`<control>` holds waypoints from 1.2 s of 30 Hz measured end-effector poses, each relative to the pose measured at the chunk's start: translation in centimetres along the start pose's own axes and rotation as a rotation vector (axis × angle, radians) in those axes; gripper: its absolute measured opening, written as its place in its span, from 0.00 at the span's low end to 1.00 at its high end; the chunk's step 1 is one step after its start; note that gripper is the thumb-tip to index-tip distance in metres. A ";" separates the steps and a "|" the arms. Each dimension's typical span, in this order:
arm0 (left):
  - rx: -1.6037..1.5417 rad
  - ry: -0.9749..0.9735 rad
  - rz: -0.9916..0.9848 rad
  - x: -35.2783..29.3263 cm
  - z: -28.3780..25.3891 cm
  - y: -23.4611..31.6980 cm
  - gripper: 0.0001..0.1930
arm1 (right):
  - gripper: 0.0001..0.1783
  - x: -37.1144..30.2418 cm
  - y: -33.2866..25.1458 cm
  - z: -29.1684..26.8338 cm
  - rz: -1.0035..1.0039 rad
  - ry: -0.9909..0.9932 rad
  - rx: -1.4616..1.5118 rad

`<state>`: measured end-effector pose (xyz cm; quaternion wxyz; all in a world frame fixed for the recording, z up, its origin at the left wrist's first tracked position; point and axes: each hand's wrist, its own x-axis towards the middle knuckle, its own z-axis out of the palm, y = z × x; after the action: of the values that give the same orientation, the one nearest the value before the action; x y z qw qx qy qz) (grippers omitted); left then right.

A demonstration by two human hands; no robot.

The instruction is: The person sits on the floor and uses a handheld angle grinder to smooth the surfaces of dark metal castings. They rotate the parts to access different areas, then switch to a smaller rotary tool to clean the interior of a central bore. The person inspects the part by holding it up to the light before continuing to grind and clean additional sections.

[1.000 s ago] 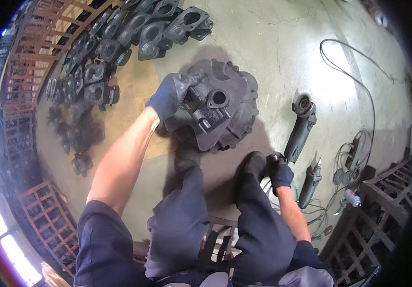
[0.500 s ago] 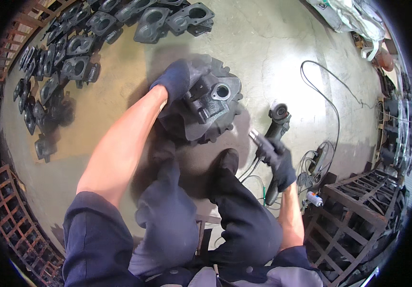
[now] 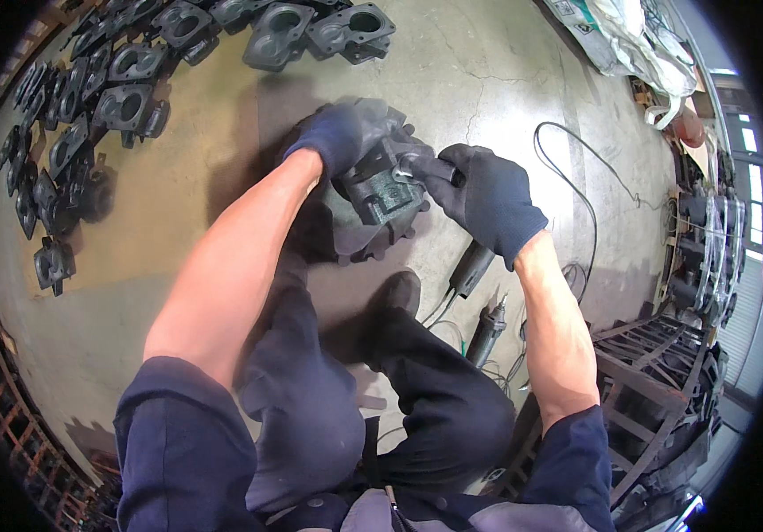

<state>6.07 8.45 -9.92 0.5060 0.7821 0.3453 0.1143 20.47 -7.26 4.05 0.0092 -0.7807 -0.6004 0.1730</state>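
Observation:
A large dark metal casting (image 3: 368,232) with lobed edges and a raised block stands on the floor in front of my feet. My left hand (image 3: 330,142), in a dark glove, grips its upper left side; the fingertips are partly hidden. From the right, my gloved right hand (image 3: 488,191) holds a dark cylindrical tool (image 3: 439,172) against or just over the casting's round opening, which it covers. Below that hand lies an angle grinder (image 3: 473,269), its head hidden by the hand. A slim die grinder (image 3: 488,332) rests nearer my right knee.
Several smaller flanged castings (image 3: 124,106) spread over the floor at far left. A black cable (image 3: 590,208) loops across the floor at right. Metal crates stand at the lower left (image 3: 9,399) and lower right (image 3: 643,381). White plastic bags (image 3: 656,62) lie at far right.
My right hand has moved up and left with the cylindrical tool, from beside the grinders to the casting's opening. My left hand keeps its grip on the casting. The view has shifted slightly.

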 end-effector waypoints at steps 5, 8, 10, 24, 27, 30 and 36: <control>0.068 -0.041 -0.025 -0.7 -0.9 2.1 0.17 | 0.18 1.0 -0.8 -0.7 -0.050 -0.036 -0.152; 0.016 -0.006 0.031 -0.3 -0.4 1.0 0.17 | 0.19 1.8 -1.2 -0.8 -0.100 -0.039 -0.224; -0.004 0.018 0.062 0.0 0.0 0.2 0.18 | 0.19 2.3 -1.4 -0.5 -0.130 -0.039 -0.265; 0.125 0.034 0.141 1.5 1.1 -2.2 0.19 | 0.19 3.9 -0.5 1.2 -0.236 -0.044 -0.348; 0.101 -0.003 0.043 0.7 1.0 -0.9 0.18 | 0.18 3.9 -0.1 1.4 -0.237 -0.028 -0.339; 0.060 -0.041 0.018 0.1 0.0 0.8 0.18 | 0.17 4.3 -0.1 0.7 -0.265 -0.056 -0.329; 0.087 -0.081 -0.155 0.6 -0.2 0.7 0.17 | 0.16 4.5 -0.3 1.6 -0.243 0.028 -0.273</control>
<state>6.70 8.74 -9.34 0.4924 0.7783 0.3886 0.0279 20.73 -3.25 1.44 -0.0675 -0.6987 -0.7081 0.0765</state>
